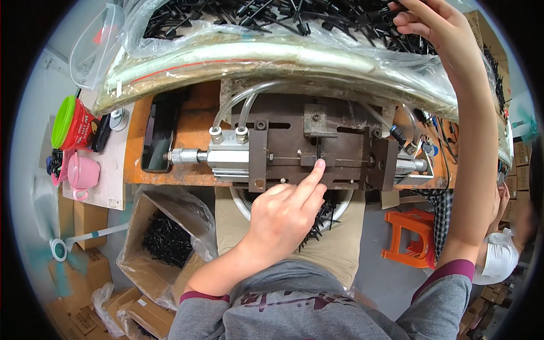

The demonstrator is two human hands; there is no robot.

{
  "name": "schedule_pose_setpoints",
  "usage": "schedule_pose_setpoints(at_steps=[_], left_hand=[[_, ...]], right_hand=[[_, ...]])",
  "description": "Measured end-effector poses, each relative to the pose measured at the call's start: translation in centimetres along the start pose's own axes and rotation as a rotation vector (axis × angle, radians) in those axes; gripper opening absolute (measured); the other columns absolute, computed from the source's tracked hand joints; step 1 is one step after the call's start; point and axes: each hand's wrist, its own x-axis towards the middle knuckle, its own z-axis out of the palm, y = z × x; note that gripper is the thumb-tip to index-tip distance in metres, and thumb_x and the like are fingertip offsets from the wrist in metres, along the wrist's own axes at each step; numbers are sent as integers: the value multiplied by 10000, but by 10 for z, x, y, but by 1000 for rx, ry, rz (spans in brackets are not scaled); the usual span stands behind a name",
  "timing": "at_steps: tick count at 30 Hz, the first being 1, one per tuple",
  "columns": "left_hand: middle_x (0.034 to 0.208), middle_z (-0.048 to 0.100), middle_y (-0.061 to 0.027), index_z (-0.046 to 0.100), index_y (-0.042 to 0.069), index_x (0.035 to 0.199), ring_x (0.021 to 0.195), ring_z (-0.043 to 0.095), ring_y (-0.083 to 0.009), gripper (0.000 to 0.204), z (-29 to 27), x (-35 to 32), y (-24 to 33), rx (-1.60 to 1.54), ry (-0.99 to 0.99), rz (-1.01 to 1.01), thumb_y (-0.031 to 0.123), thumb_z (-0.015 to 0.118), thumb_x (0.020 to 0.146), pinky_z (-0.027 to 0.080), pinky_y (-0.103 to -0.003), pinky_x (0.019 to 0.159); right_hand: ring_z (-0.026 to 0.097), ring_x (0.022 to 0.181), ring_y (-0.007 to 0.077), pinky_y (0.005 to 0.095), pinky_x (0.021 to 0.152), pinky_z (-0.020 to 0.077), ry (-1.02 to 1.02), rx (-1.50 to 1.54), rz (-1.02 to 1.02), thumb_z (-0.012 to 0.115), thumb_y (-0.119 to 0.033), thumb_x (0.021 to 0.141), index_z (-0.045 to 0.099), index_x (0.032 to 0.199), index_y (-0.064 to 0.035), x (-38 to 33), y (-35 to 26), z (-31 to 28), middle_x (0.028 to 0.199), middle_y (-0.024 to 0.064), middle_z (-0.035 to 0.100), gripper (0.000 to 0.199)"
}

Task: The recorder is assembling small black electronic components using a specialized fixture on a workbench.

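Observation:
In front of me a dark metal clamping fixture is bolted across the bench, with a silver air cylinder on its left. A thin black plastic piece stands upright at its centre. My left hand touches the foot of this piece with a stretched index fingertip; its other fingers are loosely bent. At the upper right, my right hand is over a heap of black plastic pieces in a plastic-lined tray. Its fingers are curled among them, and the frame's top edge cuts off part of the hand.
The tray's pale padded rim arches over the bench. A black phone, a pink cup and a red tub are at left. Below stands a carton of black pieces. An orange stool and another person are at right.

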Motion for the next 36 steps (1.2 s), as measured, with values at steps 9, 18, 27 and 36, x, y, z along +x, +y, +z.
schedule_pose_setpoints(at_steps=[9, 18, 27, 36], left_hand=[[1250, 647, -121, 700, 34, 955, 632, 663, -167, 266, -3, -1, -3, -53, -45, -11, 107, 799, 720, 532, -256, 580], [1191, 628, -220, 618, -46, 1214, 848, 692, -214, 599, -47, 9, 6, -963, 219, -294, -1, 835, 658, 587, -285, 721], [997, 700, -148, 734, -15, 935, 782, 688, -209, 364, -53, -8, 6, -577, 105, -58, 32, 863, 598, 558, -290, 661], [1202, 676, -103, 710, 29, 919, 619, 634, -151, 258, 6, -11, 0, 10, 79, 13, 75, 790, 679, 483, -250, 549]], right_hand=[[636, 740, 103, 181, 660, 524, -257, 579, 42, 563, -220, 973, 550, 1178, 66, -48, 25, -26, 1004, 137, 660, 352], [683, 675, 149, 262, 609, 583, -540, 896, 502, 621, -102, 938, 624, 1098, 53, -145, 34, 4, 912, 146, 689, 222], [668, 693, 137, 253, 645, 564, -174, 797, 315, 556, -101, 973, 592, 1176, 78, -154, 47, -3, 942, 175, 683, 272], [434, 506, 26, 167, 503, 346, -201, 686, 341, 597, -138, 919, 555, 1251, 83, -179, 37, -10, 785, 63, 624, 401]])
